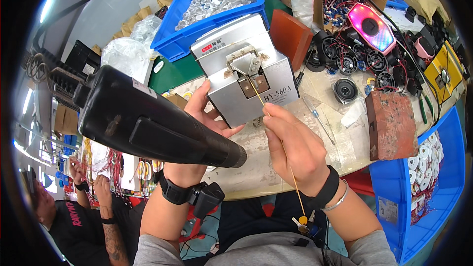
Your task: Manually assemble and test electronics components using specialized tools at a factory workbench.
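Observation:
A silver box-shaped screw feeder (224,91) stands tilted on the worktable, its front opening facing me. My left hand (203,111) grips its lower left edge, fingers partly behind and beneath it. In my right hand (299,151), thumb and fingers pinch a thin yellow strand (297,192). The strand's upper end reaches into the feeder's opening; its lower end hangs below my hand with a round yellow piece (303,219) at the tip. A black electric screwdriver (162,123) hangs in front of my left wrist, covering part of that hand.
Behind the feeder is a blue bin (162,37) of small whitish parts. On the right lie loose speakers (345,90), a lit pink speaker (371,25), a reddish brick (392,125) and a screwdriver (319,118). Another blue bin (389,187) holds white discs. A co-worker (84,226) sits at left.

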The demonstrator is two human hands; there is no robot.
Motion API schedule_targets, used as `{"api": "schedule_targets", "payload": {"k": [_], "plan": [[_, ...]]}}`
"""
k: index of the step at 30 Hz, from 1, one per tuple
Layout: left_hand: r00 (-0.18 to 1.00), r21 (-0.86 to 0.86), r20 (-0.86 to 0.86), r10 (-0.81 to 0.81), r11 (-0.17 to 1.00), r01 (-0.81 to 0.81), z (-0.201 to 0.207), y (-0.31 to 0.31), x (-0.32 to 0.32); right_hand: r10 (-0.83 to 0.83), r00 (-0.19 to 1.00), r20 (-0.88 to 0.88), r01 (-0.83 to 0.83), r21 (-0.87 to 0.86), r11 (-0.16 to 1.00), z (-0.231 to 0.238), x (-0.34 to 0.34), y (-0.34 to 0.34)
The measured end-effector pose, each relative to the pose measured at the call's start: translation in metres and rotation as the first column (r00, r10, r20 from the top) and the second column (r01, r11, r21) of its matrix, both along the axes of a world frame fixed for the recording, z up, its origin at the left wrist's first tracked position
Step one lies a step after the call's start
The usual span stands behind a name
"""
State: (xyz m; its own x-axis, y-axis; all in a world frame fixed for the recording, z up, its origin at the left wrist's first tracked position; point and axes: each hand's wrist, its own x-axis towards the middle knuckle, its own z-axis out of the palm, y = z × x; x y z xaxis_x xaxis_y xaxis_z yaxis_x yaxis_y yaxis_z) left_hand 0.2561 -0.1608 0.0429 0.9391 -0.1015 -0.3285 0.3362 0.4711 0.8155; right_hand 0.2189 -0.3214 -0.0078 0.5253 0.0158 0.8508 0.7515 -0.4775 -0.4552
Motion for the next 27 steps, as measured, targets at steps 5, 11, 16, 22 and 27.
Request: {"api": "schedule_targets", "payload": {"k": [5, 11, 16, 22, 27], "plan": [[0.995, -0.026, 0.061, -0.079, 0.996, 0.081, -0.008, 0.013, 0.002, -0.019, 0.998, 0.054, 0.021, -0.033, 0.999, -0.001, 0.004, 0.005], [0.996, -0.081, -0.072, -0.062, 0.995, 0.056, -0.002, 0.01, 0.007, -0.06, 0.997, 0.041, 0.061, -0.013, 0.998, -0.001, 0.011, 0.008], [0.996, 0.023, -0.019, 0.088, 0.996, -0.087, -0.006, 0.006, 0.006, 0.033, 0.999, -0.018, -0.032, 0.058, 0.998, -0.001, 0.019, 0.01], [0.995, 0.107, -0.029, 0.098, 0.99, -0.094, -0.011, 0.01, 0.01, 0.035, 0.997, -0.07, -0.034, 0.014, 0.999, -0.002, 0.016, 0.011], [0.998, 0.101, 0.03, 0.059, 0.993, -0.062, -0.008, 0.006, 0.005, -0.01, 1.0, -0.004, 0.01, -0.055, 0.998, -0.005, 0.019, 0.014]]}}
